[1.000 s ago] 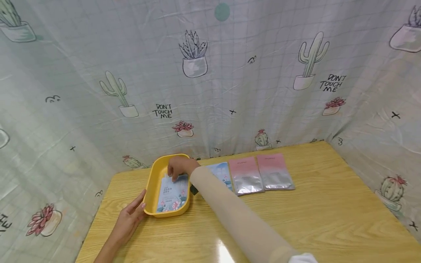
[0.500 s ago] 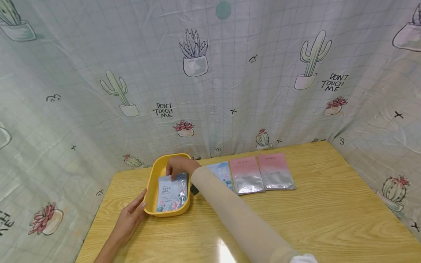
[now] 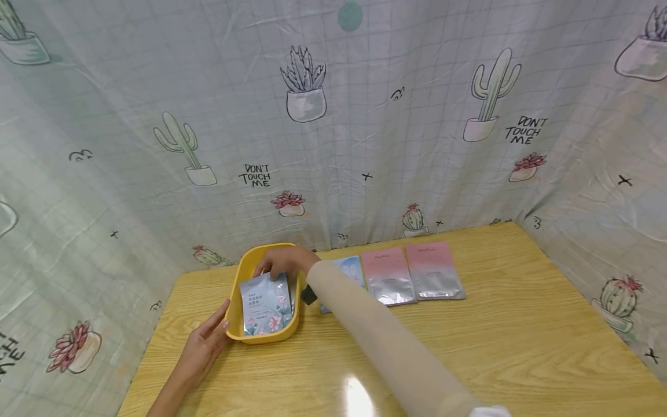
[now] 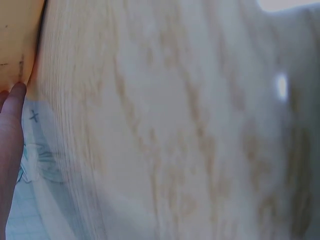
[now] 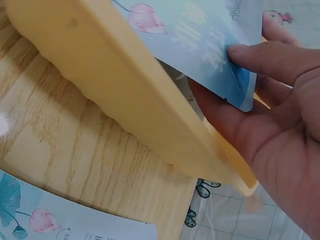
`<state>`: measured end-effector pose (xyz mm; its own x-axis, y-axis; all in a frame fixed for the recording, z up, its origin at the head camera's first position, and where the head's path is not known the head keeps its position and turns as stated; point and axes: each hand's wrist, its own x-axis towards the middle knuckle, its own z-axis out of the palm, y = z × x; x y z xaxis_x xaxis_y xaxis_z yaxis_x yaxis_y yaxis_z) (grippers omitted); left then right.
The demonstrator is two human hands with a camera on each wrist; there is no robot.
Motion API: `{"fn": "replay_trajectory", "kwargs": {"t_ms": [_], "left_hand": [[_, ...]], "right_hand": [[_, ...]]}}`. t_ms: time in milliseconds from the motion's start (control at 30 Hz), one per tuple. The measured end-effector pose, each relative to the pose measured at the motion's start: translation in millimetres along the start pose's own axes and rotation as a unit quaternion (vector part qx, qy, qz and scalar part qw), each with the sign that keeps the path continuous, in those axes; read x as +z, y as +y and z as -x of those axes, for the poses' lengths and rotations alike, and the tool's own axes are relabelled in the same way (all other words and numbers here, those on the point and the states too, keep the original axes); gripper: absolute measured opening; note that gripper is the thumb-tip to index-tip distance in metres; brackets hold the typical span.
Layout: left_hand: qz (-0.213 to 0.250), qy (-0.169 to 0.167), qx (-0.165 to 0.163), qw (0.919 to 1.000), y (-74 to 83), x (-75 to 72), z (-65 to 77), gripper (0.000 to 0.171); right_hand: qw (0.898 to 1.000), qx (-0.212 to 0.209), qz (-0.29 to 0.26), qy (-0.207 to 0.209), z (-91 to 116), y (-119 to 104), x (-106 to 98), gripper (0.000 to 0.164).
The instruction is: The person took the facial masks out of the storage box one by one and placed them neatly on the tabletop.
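Note:
In the head view my right hand (image 3: 283, 262) is inside a yellow plastic bin (image 3: 234, 289), holding the top edge of a light blue sheet-mask packet (image 3: 266, 301) printed with pink lotus flowers. The right wrist view shows the thumb (image 5: 250, 56) on the packet's face and fingers behind it, pinching a corner. Another packet's edge shows beneath it at the right. My left hand (image 3: 205, 341) rests its fingertips against the bin's left side near the front corner. In the left wrist view one straight finger (image 4: 14, 107) touches the bin wall (image 4: 17, 40).
To the right of the bin, a blue packet (image 3: 350, 269), partly hidden by the right sleeve, lies beside two pink-and-silver packets (image 3: 389, 278). They line the back of the wooden table (image 3: 495, 336). A cactus-print curtain (image 3: 339, 145) hangs behind.
My right hand has shifted slightly left within the bin, and the gripped packet has moved left and tilted, uncovering a packet edge at its right. The left hand stays at the bin.

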<state>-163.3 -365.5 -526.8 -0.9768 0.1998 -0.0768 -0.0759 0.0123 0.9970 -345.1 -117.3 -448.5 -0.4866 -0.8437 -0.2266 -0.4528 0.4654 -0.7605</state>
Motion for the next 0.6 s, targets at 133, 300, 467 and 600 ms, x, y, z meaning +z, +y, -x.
{"fn": "replay_trajectory", "kwargs": {"t_ms": [133, 300, 467, 600], "left_hand": [[-0.002, 0.001, 0.0, 1.0, 1.6, -0.3, 1.2, 0.063], [-0.006, 0.006, -0.003, 1.0, 0.6, 1.0, 2.5, 0.064], [-0.009, 0.001, -0.001, 1.0, 0.3, 0.8, 3.2, 0.063], [-0.012, -0.001, 0.002, 0.9999, 0.7, 0.3, 2.3, 0.063]], "right_hand": [[0.997, 0.011, -0.074, -0.014, 4.2, 0.4, 0.0, 0.048], [0.985, 0.029, -0.171, -0.014, 9.9, 2.4, 3.0, 0.055], [0.968, 0.025, -0.249, -0.021, 16.3, 1.5, 5.0, 0.053], [0.957, 0.012, -0.286, -0.038, 23.1, 1.6, 7.7, 0.051]]}}
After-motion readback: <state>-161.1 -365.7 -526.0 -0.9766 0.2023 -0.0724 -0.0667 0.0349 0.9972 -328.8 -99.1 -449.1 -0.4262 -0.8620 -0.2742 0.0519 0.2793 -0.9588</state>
